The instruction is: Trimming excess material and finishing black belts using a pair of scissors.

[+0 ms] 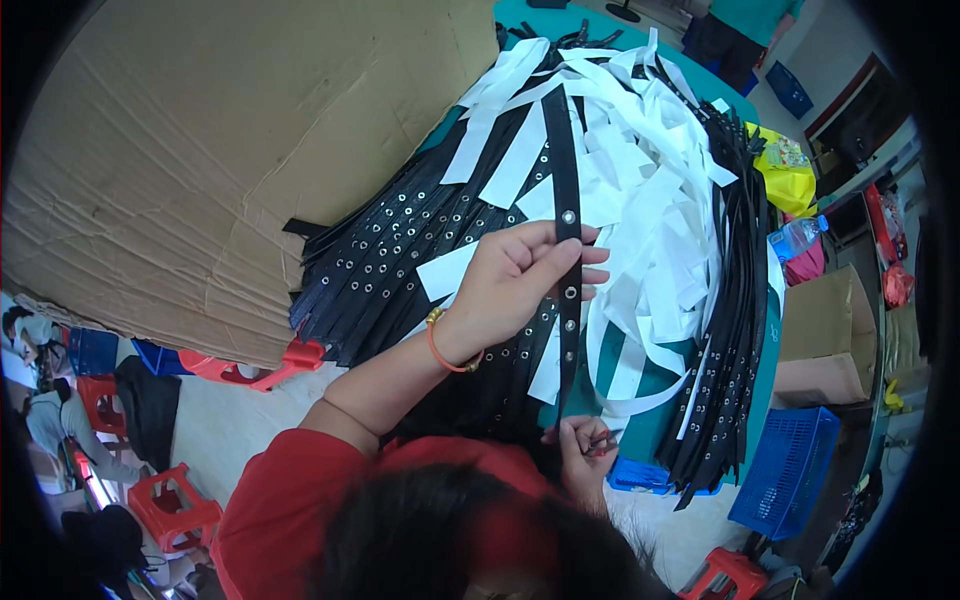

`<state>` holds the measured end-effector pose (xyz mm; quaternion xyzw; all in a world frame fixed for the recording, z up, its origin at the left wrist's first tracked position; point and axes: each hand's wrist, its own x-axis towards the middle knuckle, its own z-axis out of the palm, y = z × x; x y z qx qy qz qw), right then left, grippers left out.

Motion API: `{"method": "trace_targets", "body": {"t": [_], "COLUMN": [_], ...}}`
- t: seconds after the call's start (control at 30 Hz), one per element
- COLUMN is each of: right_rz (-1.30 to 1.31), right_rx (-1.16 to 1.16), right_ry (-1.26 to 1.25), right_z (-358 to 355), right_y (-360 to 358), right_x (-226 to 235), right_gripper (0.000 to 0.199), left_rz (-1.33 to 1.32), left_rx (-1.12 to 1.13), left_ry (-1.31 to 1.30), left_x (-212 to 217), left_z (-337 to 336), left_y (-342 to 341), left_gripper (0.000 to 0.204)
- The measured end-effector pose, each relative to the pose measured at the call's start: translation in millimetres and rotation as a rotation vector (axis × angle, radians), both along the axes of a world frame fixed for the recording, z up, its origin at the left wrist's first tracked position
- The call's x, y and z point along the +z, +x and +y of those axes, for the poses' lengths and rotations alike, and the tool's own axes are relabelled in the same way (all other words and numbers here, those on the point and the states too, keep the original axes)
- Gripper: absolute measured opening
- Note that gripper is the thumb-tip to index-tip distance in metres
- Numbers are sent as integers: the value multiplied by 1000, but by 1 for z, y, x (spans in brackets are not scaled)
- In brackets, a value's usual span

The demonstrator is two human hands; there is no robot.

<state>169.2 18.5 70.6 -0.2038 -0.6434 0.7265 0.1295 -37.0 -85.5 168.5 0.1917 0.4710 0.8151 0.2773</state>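
A black strap with a row of metal eyelets [567, 180] runs upright across the middle of the view. My left hand [515, 275] pinches it between thumb and fingers, just below its topmost visible eyelet. At the strap's lower end is my right hand [585, 448], its fingers curled round a small red and dark metal tool, too small to tell its kind. Whether these fingers also grip the strap, I cannot tell. Beneath lie many similar black eyelet straps [385, 245], fanned to the left. White strips [655, 215] are heaped over the middle.
A large cardboard sheet [230, 150] stands at left. More black straps [715, 390] hang along the right of the green table [640, 405]. Beyond are a yellow bag [785, 170], a bottle [798, 238], a cardboard box [825, 335] and a blue basket [787, 470]. Red stools [172, 508] stand on the floor.
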Motion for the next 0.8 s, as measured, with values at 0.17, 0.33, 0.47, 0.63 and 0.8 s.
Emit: {"method": "trace_targets", "body": {"t": [0.17, 0.33, 0.47, 0.63, 0.8], "right_rz": [-67, -126, -34, 78, 269], "right_rx": [5, 46, 16, -12, -139], "right_ry": [-61, 46, 328, 324, 300], "right_z": [6, 21, 57, 86, 72], "right_y": [14, 35, 35, -8, -66], "right_x": [-11, -33, -34, 38, 96], "right_gripper": [39, 37, 42, 48, 41], "left_rz": [31, 75, 94, -10, -83], "left_rx": [-15, 170, 90, -186, -264], "left_ry": [-18, 42, 116, 71, 25], "left_x": [0, 0, 0, -2, -11], "left_z": [-5, -3, -3, 1, 12], "left_y": [2, -4, 9, 22, 36], "left_gripper": [31, 34, 61, 54, 44]}}
